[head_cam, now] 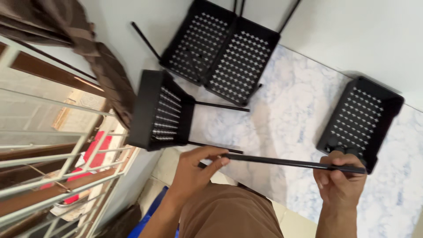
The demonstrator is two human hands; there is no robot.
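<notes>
Marble floor (299,110), 2-handed black rod (286,162)

A long, thin black metal rod (291,163) is lying nearly level across the lower middle of the view, tilting slightly down toward the right. Its two ends are being pinched, one in each hand, above the pale marbled floor.

Four black perforated trays are counted: a joined pair (199,42) (241,61), one on edge (161,112), one apart (359,121). One long black rod (286,162) is held in two hands (194,169) (340,183). One brown curtain (88,53) is seen.
</notes>
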